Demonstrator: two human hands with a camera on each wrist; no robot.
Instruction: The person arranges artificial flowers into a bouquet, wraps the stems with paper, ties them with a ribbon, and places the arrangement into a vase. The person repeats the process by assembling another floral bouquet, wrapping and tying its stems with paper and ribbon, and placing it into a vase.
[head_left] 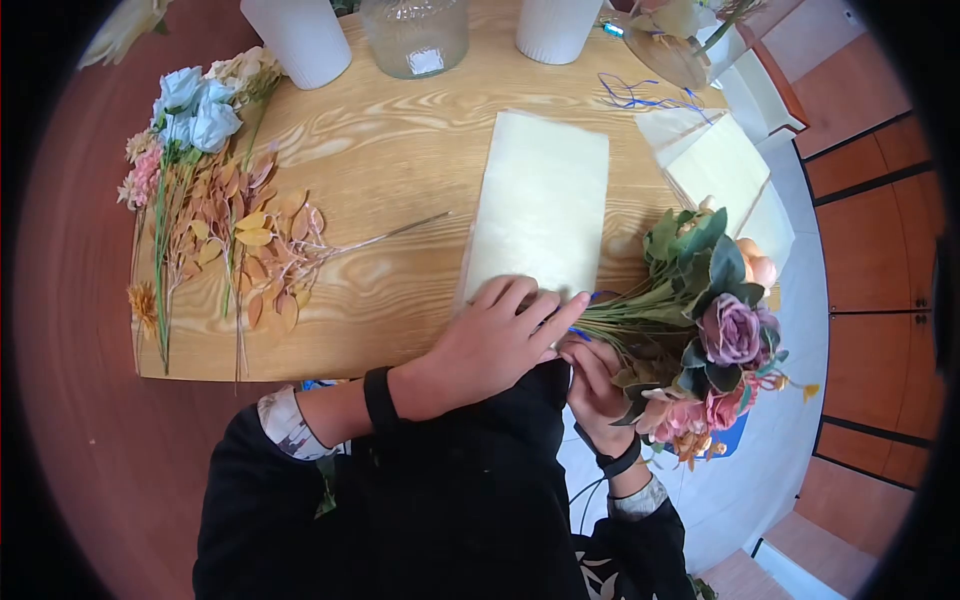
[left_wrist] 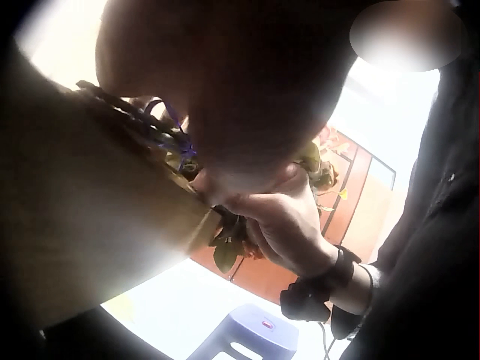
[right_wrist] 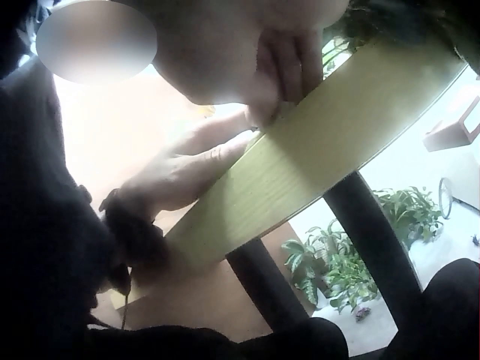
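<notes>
A bouquet of artificial flowers (head_left: 730,330) lies at the table's right front edge, its green stems (head_left: 625,312) pointing left, with blue tie around them. My left hand (head_left: 480,350) rests on the front of a stack of cream paper sheets (head_left: 550,200), fingers loosely spread and the index finger reaching over the stem ends. Below the stems, my right hand (head_left: 600,395) curls its fingers against the bouquet at the table edge. The left wrist view shows the right hand (left_wrist: 289,225) near the blue tie (left_wrist: 184,142); fingertip contact there is partly hidden.
Loose artificial flowers (head_left: 200,115) and orange-leaved branches (head_left: 250,240) lie on the table's left. White vases (head_left: 298,45) and a glass vase (head_left: 415,35) stand at the back. More sheets (head_left: 715,170) and blue string (head_left: 650,95) are back right. A blue stool (left_wrist: 259,330) stands below.
</notes>
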